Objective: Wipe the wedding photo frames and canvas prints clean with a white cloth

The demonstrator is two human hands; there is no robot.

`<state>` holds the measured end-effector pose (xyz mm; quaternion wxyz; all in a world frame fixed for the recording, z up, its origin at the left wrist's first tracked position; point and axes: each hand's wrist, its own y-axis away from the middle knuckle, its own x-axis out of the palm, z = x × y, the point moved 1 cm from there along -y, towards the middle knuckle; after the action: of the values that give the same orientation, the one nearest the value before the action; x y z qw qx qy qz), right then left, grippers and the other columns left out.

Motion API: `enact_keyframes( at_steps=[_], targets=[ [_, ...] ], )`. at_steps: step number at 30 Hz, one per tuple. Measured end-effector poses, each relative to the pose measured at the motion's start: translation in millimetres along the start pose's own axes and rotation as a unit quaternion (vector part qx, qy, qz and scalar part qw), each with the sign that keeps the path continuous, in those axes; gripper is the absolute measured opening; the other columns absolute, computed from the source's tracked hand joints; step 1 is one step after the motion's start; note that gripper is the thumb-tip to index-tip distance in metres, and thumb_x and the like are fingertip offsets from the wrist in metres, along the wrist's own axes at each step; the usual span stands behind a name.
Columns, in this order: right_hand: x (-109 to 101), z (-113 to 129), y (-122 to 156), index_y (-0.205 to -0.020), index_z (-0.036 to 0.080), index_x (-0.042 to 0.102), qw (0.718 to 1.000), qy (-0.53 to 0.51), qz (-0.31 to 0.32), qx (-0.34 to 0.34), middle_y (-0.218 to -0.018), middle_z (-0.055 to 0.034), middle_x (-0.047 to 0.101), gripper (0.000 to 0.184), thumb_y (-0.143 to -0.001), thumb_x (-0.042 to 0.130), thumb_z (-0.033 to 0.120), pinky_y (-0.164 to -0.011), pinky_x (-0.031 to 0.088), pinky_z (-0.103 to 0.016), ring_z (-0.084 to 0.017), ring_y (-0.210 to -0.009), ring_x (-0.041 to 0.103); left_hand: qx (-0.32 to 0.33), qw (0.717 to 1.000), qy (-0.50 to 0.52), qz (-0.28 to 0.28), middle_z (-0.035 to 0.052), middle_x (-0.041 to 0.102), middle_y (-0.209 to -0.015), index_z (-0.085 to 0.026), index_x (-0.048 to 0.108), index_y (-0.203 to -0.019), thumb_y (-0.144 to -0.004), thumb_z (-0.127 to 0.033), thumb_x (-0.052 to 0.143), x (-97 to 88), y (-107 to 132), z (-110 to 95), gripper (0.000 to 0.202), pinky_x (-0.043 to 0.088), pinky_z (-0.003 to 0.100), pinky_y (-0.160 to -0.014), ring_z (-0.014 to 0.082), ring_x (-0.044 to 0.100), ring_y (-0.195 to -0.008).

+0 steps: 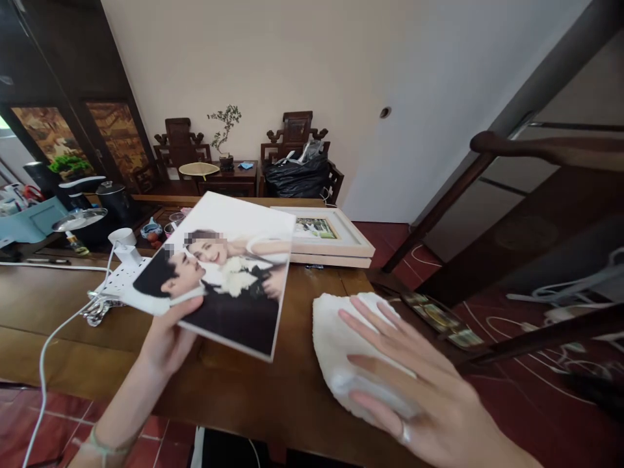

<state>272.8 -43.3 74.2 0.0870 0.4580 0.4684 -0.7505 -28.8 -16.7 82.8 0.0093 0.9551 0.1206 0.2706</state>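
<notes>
My left hand (171, 335) grips a photo panel (238, 305) by its lower left corner, thumb on the front. The panel is tilted above the wooden table (273, 390) and carries a printed picture of two people with white flowers. My right hand (414, 370) lies with fingers spread on a white cloth (336, 351), pressed against the right end of the table. The hand is slightly blurred and a ring shows on one finger. Behind the panel, light wooden frames (351, 250) are stacked, the top one holding a small picture.
At the left stand a power strip (114, 283) with a plugged-in adapter and white cable, a black kettle (114, 201), a glass lid (80, 220) and a blue caddy (36, 224). A wooden chair (433, 208) rises at the right. A black bag (297, 175) rests on another chair.
</notes>
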Motion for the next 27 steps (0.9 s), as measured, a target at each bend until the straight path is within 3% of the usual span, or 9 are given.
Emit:
enact_keyframes(
  at_steps=[2, 6, 8, 13, 16, 18, 20, 22, 27],
  targets=[
    [1, 12, -40, -0.104, 0.031, 0.062, 0.999, 0.016, -0.029, -0.003, -0.135, -0.0037, 0.055, 0.021, -0.085, 0.058, 0.026, -0.108, 0.034, -0.060, -0.033, -0.133, 0.038, 0.021, 1.000, -0.015, 0.005, 0.0032, 0.075, -0.094, -0.019, 0.073, -0.084, -0.065, -0.017, 0.070, 15.4, -17, -1, 0.020, 0.053, 0.040, -0.096, 0.0293, 0.064, -0.108],
    [26, 21, -121, -0.138, 0.017, 0.039, 0.995, 0.075, 0.058, -0.024, -0.153, -0.0106, 0.027, 0.061, -0.080, 0.055, 0.008, -0.115, 0.018, -0.057, -0.032, -0.142, 0.013, 0.072, 0.997, 0.004, 0.011, 0.0019, 0.073, -0.102, -0.018, 0.071, -0.086, -0.064, -0.015, 0.070, 42.8, -45, 6, 0.023, 0.052, 0.036, -0.095, 0.0249, 0.063, -0.110],
    [48, 18, -150, -0.142, 0.010, 0.033, 0.989, 0.116, 0.087, -0.017, -0.153, -0.0171, 0.025, 0.074, -0.072, 0.055, -0.001, -0.113, 0.016, -0.060, -0.036, -0.142, 0.012, 0.081, 0.996, 0.020, 0.012, 0.0023, 0.073, -0.099, -0.015, 0.069, -0.087, -0.062, -0.014, 0.071, 51.8, -59, 10, 0.026, 0.052, 0.033, -0.092, 0.0235, 0.063, -0.108],
    [90, -7, -179, -0.141, 0.003, 0.034, 0.981, 0.160, 0.110, 0.000, -0.148, -0.0239, 0.033, 0.061, -0.080, 0.036, -0.006, -0.106, 0.029, -0.062, -0.039, -0.138, 0.027, 0.056, 0.996, 0.044, 0.050, 0.0029, 0.072, -0.097, -0.013, 0.067, -0.086, -0.065, -0.011, 0.067, 57.5, -94, 6, 0.021, 0.053, 0.033, -0.089, 0.0216, 0.063, -0.105],
    [98, -30, -186, -0.140, 0.003, 0.036, 0.982, 0.155, 0.109, -0.011, -0.145, -0.0235, 0.038, 0.058, -0.084, 0.028, -0.006, -0.103, 0.033, -0.059, -0.036, -0.135, 0.034, 0.048, 0.991, 0.021, 0.120, 0.0044, 0.069, -0.109, -0.016, 0.065, -0.094, -0.069, -0.011, 0.069, 45.9, -105, 3, 0.025, 0.050, 0.037, -0.095, 0.0220, 0.058, -0.114],
    [98, -43, -189, -0.139, 0.002, 0.037, 0.984, 0.144, 0.104, 0.001, -0.143, -0.0230, 0.041, 0.058, -0.083, 0.028, -0.006, -0.103, 0.036, -0.055, -0.034, -0.133, 0.038, -0.020, 0.986, -0.028, 0.162, 0.0064, 0.064, -0.119, -0.019, 0.063, -0.101, -0.068, -0.009, 0.072, 32.4, -107, 10, 0.035, 0.047, 0.043, -0.099, 0.0237, 0.056, -0.118],
    [95, -54, -190, -0.139, 0.002, 0.038, 0.986, 0.137, 0.095, 0.014, -0.142, -0.0217, 0.044, 0.060, -0.080, 0.031, -0.007, -0.102, 0.038, -0.051, -0.032, -0.131, 0.040, -0.174, 0.974, -0.093, 0.108, 0.0121, 0.065, -0.117, -0.016, 0.062, -0.098, -0.063, -0.001, 0.075, 16.7, -110, 25, 0.041, 0.048, 0.046, -0.097, 0.0271, 0.061, -0.112],
    [91, -60, -190, -0.139, 0.003, 0.039, 0.987, 0.135, 0.080, 0.023, -0.141, -0.0204, 0.046, 0.061, -0.079, 0.032, -0.007, -0.101, 0.039, -0.048, -0.032, -0.130, 0.042, -0.241, 0.967, -0.087, 0.002, 0.0187, 0.064, -0.113, -0.012, 0.060, -0.089, -0.067, -0.001, 0.073, 5.3, -116, 42, 0.027, 0.050, 0.046, -0.094, 0.0289, 0.063, -0.109],
    [83, -64, -188, -0.138, 0.005, 0.040, 0.991, 0.125, 0.039, 0.020, -0.140, -0.0181, 0.048, 0.058, -0.081, 0.035, -0.004, -0.099, 0.043, -0.044, -0.029, -0.128, 0.045, -0.174, 0.979, -0.066, -0.085, 0.0162, 0.061, -0.114, -0.014, 0.053, -0.089, -0.080, -0.013, 0.068, 11.5, -149, 71, 0.017, 0.054, 0.037, -0.089, 0.0239, 0.064, -0.108]
  ],
)
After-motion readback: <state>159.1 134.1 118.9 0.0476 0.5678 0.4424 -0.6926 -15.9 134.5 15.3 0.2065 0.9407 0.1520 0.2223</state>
